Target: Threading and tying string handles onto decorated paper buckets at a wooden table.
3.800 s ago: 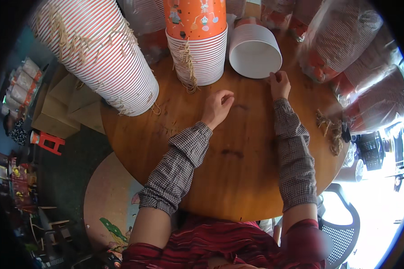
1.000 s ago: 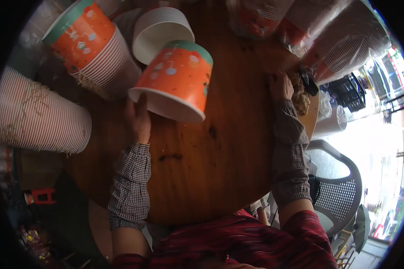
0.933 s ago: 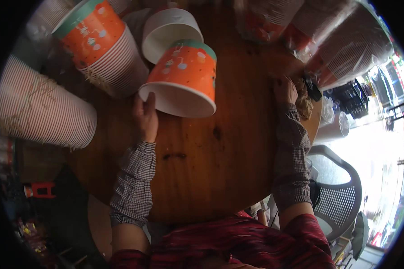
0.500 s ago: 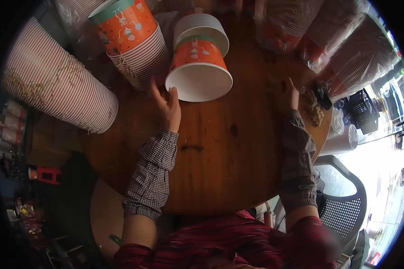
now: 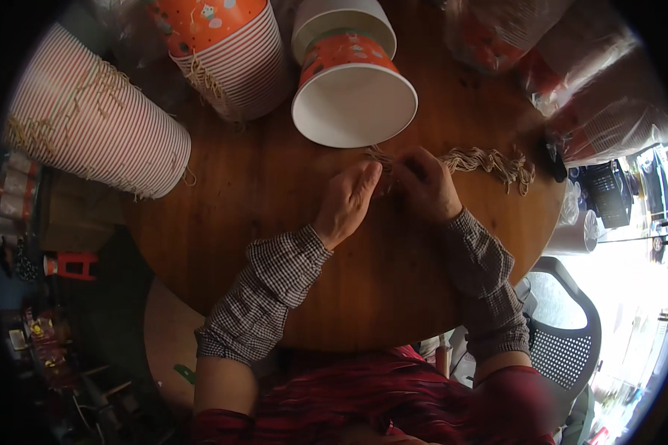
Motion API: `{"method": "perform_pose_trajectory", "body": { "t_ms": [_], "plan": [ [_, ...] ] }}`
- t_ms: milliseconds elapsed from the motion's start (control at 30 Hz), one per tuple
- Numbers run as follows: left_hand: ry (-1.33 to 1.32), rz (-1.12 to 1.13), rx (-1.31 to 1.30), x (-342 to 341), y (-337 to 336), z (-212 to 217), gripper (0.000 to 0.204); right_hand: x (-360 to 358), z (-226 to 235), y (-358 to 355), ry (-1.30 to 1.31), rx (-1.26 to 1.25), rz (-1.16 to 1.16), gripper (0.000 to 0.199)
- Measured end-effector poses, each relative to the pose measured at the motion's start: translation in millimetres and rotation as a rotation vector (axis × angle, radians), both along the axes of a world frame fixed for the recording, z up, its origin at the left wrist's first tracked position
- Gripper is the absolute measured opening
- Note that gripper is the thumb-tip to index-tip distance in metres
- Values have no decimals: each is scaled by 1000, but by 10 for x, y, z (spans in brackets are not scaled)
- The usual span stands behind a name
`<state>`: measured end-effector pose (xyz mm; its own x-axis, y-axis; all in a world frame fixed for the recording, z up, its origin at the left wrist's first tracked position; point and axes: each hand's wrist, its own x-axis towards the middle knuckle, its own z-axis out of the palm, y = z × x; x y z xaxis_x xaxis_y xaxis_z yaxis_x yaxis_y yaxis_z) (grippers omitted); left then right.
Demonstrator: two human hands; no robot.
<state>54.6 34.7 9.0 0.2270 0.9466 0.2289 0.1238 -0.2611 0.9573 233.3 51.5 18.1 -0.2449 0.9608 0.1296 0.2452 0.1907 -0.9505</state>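
Centre frame: left hand point(image 5: 346, 202) and right hand point(image 5: 425, 184) pinch a bundle of twine point(image 5: 485, 161); fingertips hide the grip. Above them, orange paper bucket point(image 5: 351, 93) on its side, empty. Upper right: bagged cups, blurred.

**Both hands meet at a bundle of twine**

Centre frame, the left hand point(image 5: 346, 202) and right hand point(image 5: 425, 185) sit side by side on the round wooden table point(image 5: 274, 222), fingers working at tan twine point(image 5: 486, 160) that trails off to the right. Just above them an orange paper bucket point(image 5: 352, 93) lies tipped, white mouth facing the camera. Striped bucket stacks point(image 5: 96, 126) fill the upper left.
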Motion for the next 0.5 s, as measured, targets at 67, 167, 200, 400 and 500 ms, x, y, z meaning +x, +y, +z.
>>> {"method": "perform_pose_trajectory", "body": {
  "t_ms": [67, 167, 200, 400, 500],
  "plan": [
    [-42, -11, -31, 28, 28, 61, 37, 1, 34, -44, 9, -46, 42, 13],
    [103, 22, 134, 98, 114, 9, 36, -83, 101, -88, -128, 112, 89, 15],
    [98, 14, 134, 123, 136, -28, 36, -82, 86, -101, -163, 155, 59, 17],
    [191, 126, 233, 178, 171, -138, 35, 128, -38, 43, -181, 103, 137, 16],
    [24, 104, 148, 52, 141, -147, 37, 303, -79, 214, -239, 155, 126, 12]
  ]
}}
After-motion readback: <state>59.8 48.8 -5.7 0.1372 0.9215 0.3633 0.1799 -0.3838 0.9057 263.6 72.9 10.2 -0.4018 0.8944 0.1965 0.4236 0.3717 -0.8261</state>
